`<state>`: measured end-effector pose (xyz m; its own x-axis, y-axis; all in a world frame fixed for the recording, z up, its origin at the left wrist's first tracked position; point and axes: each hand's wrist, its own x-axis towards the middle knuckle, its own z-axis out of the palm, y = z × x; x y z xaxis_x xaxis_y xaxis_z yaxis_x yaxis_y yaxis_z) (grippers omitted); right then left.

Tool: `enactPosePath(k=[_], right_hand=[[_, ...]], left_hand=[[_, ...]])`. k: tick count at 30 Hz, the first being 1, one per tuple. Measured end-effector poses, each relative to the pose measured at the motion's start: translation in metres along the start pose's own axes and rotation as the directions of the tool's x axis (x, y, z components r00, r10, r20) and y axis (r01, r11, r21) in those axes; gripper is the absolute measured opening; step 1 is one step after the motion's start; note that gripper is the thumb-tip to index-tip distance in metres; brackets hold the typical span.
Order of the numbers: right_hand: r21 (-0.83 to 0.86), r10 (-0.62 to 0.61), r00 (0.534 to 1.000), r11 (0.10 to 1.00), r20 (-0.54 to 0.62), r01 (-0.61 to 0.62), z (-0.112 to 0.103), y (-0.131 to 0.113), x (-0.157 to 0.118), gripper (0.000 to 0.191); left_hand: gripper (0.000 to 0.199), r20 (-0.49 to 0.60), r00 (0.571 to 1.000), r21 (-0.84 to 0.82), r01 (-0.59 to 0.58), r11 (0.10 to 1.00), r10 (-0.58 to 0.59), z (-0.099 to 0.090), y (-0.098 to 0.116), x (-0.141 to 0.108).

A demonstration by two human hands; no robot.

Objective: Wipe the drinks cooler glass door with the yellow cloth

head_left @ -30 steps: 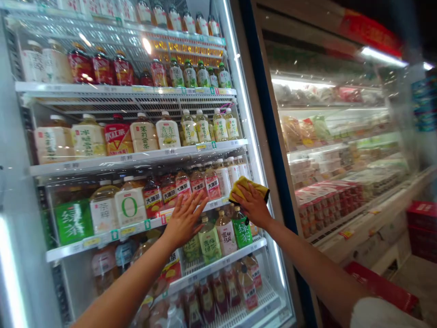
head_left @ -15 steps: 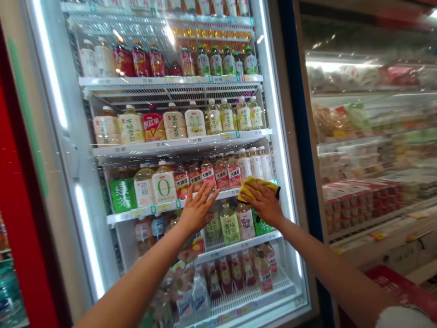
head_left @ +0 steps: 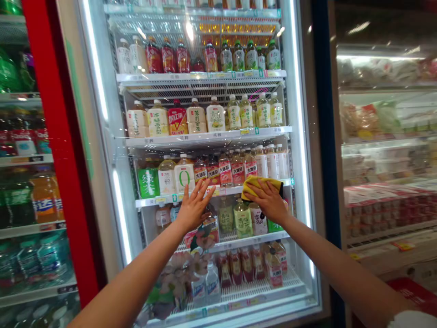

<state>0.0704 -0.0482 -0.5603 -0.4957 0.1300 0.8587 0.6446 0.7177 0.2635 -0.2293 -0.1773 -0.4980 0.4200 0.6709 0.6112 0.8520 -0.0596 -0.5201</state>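
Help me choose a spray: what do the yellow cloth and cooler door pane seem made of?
Yellow cloth: matt, soft fabric, perhaps microfibre; it folds under the right hand. Door pane: clear, glossy, probably glass; light glints across it and bottles show through.

Inward reach blocked by glass door (head_left: 221, 146).
Bottles (head_left: 195, 119) sealed off behind it; narrow lane framed by left hand (head_left: 194, 207) and yellow cloth (head_left: 251, 182).
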Motion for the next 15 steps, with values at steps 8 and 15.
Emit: enactPosePath(k=[8, 15], right_hand=[[0.035, 0.079, 0.960, 0.997, -0.269, -0.072, 0.031, -0.040, 0.050, 0.062], [-0.014, -0.153, 0.969, 0.988, -0.193, 0.153, 0.014, -0.020, 0.020, 0.044]], left_hand=[[0.112, 0.026, 0.999, 0.041, 0.043, 0.998, -0.044, 0.004, -0.008, -0.010], [0.110, 0.111, 0.990, 0.062, 0.080, 0.995, -0.086, 0.004, -0.002, -0.010]])
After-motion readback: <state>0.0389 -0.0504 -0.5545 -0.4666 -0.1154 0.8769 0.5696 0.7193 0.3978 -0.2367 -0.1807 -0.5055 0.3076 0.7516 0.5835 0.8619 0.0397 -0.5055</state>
